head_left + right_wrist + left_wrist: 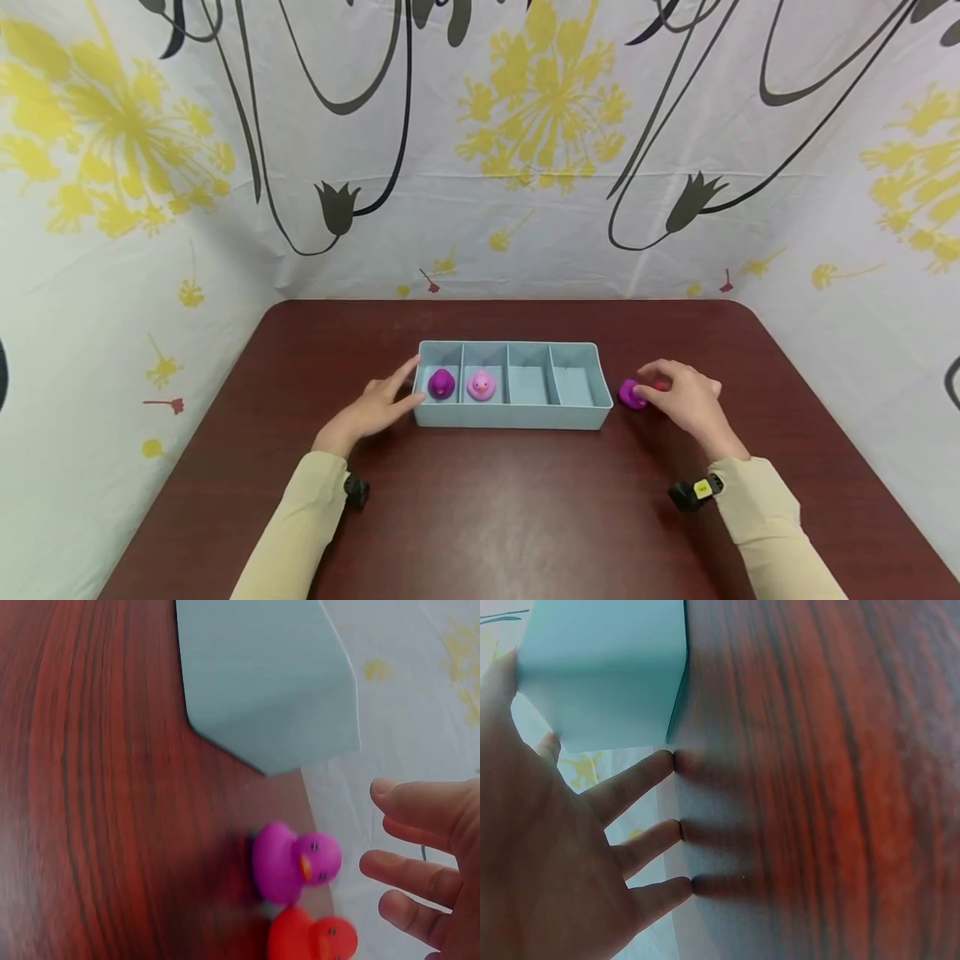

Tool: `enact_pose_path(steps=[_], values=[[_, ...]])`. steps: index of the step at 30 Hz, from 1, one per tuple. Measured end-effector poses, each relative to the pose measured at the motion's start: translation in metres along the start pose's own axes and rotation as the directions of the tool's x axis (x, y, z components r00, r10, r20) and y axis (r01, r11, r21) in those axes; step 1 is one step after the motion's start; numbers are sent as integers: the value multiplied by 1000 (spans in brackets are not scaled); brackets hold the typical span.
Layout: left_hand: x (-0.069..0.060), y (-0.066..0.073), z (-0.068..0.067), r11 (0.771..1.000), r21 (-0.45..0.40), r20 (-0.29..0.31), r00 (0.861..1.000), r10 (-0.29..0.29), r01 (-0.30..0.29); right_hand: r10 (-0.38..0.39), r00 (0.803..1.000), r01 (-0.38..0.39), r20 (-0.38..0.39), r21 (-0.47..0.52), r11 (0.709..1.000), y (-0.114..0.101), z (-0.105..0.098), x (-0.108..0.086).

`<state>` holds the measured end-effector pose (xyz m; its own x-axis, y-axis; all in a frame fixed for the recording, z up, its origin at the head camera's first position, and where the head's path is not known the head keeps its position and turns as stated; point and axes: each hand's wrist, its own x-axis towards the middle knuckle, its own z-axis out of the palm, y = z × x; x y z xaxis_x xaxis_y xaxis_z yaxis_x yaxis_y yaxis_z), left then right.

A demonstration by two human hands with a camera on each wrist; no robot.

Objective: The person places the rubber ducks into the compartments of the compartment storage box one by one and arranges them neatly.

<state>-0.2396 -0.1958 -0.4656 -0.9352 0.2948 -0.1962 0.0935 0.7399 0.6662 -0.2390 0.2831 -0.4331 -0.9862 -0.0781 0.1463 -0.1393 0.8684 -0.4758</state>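
A light blue tray (pixel 513 417) with four compartments stands on the table. Its leftmost compartment holds a dark purple duck (pixel 442 383), and the one beside it a pink duck (pixel 481 385). My left hand (pixel 372 408) touches the tray's left end, fingers spread; in the left wrist view three fingertips of that hand (pixel 547 840) rest on the table. To the right of the tray, my right hand (pixel 688 404) hovers over a purple duck (pixel 281 862) and a red duck (pixel 300 937), fingers apart and holding nothing in the right wrist view.
The dark red wooden table (pixel 480 508) carries the tray and ducks. A white cloth (pixel 420 242) with yellow and grey flower prints hangs behind the table and along both sides. The tray's two right compartments contain no ducks.
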Motion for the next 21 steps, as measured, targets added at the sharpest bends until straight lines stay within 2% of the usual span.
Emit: enact_pose_path(steps=[12,21], values=[[1,0,0,1000,5,-2,1000,-5,5,21,999,-21,-33,11,1000,34,2,-9],[0,1,0,1000,5,2,1000,8,-8,41,999,-41,25,18,999,50,0,-15]])
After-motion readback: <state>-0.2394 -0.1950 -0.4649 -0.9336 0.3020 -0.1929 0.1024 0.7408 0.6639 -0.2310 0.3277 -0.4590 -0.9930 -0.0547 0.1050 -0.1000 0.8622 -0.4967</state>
